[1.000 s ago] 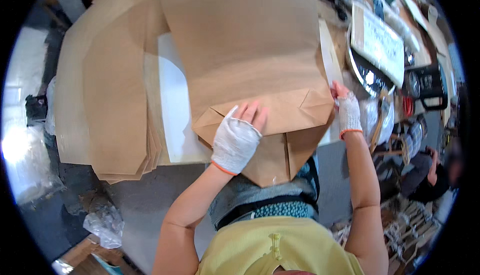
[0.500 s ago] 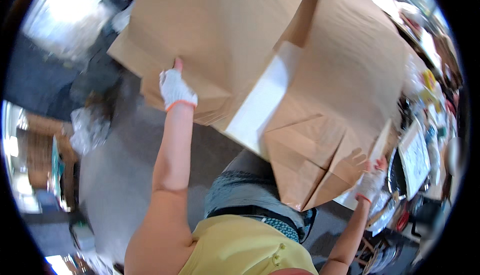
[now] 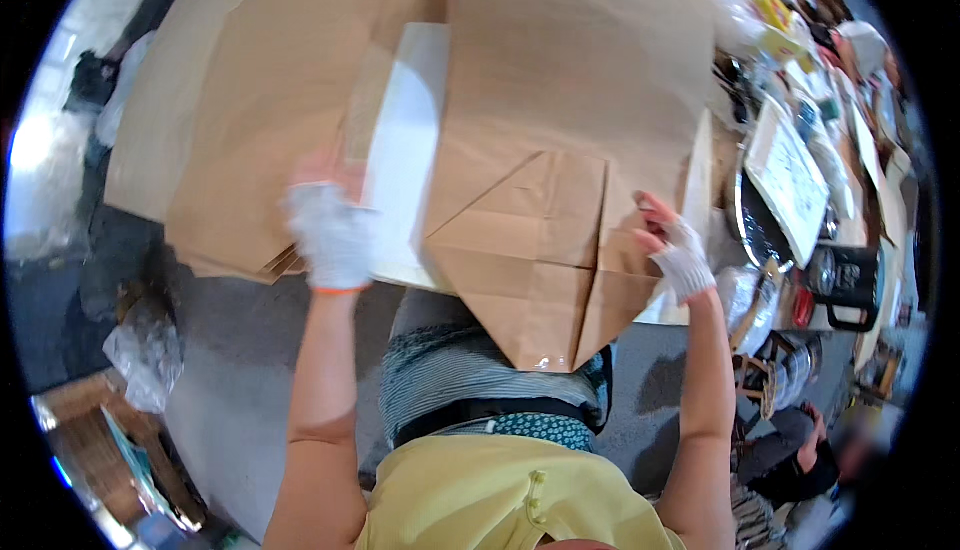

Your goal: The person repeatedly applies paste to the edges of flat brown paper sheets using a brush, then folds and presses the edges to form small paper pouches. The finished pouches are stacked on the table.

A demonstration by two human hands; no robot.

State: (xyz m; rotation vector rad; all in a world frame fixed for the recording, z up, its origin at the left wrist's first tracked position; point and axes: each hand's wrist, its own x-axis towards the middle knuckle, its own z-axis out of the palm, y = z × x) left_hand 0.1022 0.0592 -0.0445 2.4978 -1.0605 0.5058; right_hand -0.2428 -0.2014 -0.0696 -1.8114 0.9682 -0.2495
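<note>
A large brown paper bag (image 3: 570,70) lies on the table, its near end folded into a pointed, diamond-like bottom (image 3: 530,250) that overhangs the table's front edge. My right hand (image 3: 683,258), in a white knit glove with bare fingertips, is at the right side of this folded end. Its fingers are apart, with nothing in them. To the left, my left hand (image 3: 332,235), gloved the same way, is over the inner edge of a stack of brown paper sheets (image 3: 250,130), beside a white strip of board (image 3: 408,140). Motion smears its fingers.
On the right, a cluttered surface holds a white framed panel (image 3: 787,180), a dark mug (image 3: 845,285) and plastic wrapping (image 3: 738,292). A person (image 3: 800,460) sits low at the lower right. Clear plastic (image 3: 145,360) and cardboard (image 3: 100,440) lie at the left.
The bag's raised, curved sheet now lies flatter. My left hand has left the outer part of the paper stack for its inner edge. My right hand has come inward to the folded end.
</note>
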